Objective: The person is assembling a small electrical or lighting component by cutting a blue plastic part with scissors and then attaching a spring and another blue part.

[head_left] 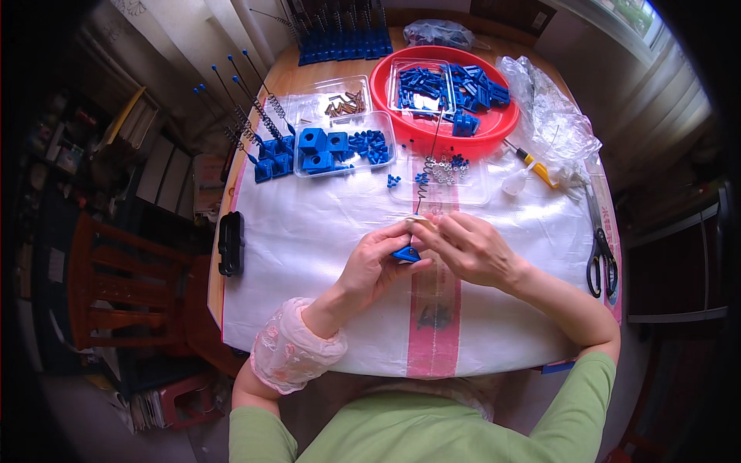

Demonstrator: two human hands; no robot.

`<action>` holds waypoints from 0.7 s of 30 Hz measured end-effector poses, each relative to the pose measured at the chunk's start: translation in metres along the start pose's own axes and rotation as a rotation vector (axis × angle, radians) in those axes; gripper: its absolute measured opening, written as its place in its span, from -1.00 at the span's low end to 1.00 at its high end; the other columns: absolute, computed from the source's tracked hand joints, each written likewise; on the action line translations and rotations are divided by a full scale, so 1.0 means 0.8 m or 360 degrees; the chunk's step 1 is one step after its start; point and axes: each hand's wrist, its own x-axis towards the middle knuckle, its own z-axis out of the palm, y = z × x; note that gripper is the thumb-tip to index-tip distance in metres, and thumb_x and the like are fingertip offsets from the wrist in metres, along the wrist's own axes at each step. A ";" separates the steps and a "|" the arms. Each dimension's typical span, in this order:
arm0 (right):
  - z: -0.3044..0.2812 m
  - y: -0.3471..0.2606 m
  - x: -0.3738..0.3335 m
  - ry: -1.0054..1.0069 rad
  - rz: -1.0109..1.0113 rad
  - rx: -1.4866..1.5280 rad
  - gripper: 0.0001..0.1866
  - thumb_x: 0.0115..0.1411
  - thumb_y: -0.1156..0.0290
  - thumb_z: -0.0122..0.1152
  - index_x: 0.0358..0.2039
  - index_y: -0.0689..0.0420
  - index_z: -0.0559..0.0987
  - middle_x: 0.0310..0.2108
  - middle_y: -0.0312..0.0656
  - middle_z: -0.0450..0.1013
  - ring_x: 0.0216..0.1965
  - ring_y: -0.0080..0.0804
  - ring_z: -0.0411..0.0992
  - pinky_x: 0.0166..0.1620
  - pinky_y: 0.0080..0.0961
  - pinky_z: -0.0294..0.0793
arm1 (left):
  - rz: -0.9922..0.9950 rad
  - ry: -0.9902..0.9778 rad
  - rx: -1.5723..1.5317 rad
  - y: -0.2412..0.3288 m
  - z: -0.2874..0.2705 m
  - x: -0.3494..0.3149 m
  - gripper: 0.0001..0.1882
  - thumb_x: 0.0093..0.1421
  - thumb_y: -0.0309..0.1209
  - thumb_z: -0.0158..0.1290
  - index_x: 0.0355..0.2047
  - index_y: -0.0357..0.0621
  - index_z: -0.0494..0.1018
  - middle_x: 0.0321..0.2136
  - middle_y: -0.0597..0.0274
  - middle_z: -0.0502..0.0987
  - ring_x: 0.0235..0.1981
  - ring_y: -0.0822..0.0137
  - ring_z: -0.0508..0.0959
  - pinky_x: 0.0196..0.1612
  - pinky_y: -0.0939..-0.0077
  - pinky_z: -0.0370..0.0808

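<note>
Near the middle of the table, my left hand (369,262) is closed around a small blue plastic part (406,254). From between my fingers a thin dark rod with a coiled spring (421,202) on it points up and away. My right hand (480,251) meets the left at the rod's lower end, its thumb and fingers pinched together. A small pale bit shows at those fingertips, too hidden to name. Just beyond my hands lies a shallow clear tray (471,191) with white rings (446,171) and tiny blue pieces (394,181).
A red basin (505,127) of blue parts stands at the back. Clear boxes hold blue blocks (312,140) and brass-coloured pins (345,104). Spring-rod assemblies (270,158) stand left. A yellow-handled screwdriver (540,170) and black-handled scissors (600,262) lie right, a black case (231,244) left.
</note>
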 end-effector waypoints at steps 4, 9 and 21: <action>-0.015 0.008 -0.028 -0.0155 0.0195 -0.0087 -0.48 -0.04 0.55 0.19 0.02 0.28 0.50 -0.44 -0.23 0.31 -0.47 -0.40 0.34 -0.40 -0.45 0.42 | 0.0076 -0.0047 -0.0090 0.006 0.011 -0.001 -0.52 0.36 -0.47 -0.23 0.26 -0.39 0.14 0.20 -0.05 0.30 0.18 0.11 0.41 -0.04 0.51 0.63; -0.030 0.002 -0.020 -0.0037 0.0237 0.0011 -0.52 -0.04 0.59 0.20 -0.02 0.30 0.50 -0.46 -0.21 0.31 -0.48 -0.37 0.35 -0.41 -0.45 0.42 | 0.0050 -0.0043 -0.0027 0.009 0.013 -0.004 -0.42 0.24 -0.48 -0.19 0.28 -0.43 0.10 0.19 -0.08 0.31 0.01 0.12 0.56 -0.12 0.58 0.65; 0.011 -0.001 -0.001 -0.0057 0.0151 -0.0173 -0.55 0.00 0.55 0.18 -0.04 0.41 0.47 -0.40 -0.18 0.33 -0.34 -0.37 0.40 -0.32 -0.46 0.49 | 0.0048 -0.0227 -0.0303 0.008 0.005 -0.006 -0.11 -0.05 -0.46 -0.09 0.36 -0.29 -0.05 0.22 -0.16 0.23 -0.58 0.41 0.50 -0.57 0.74 0.47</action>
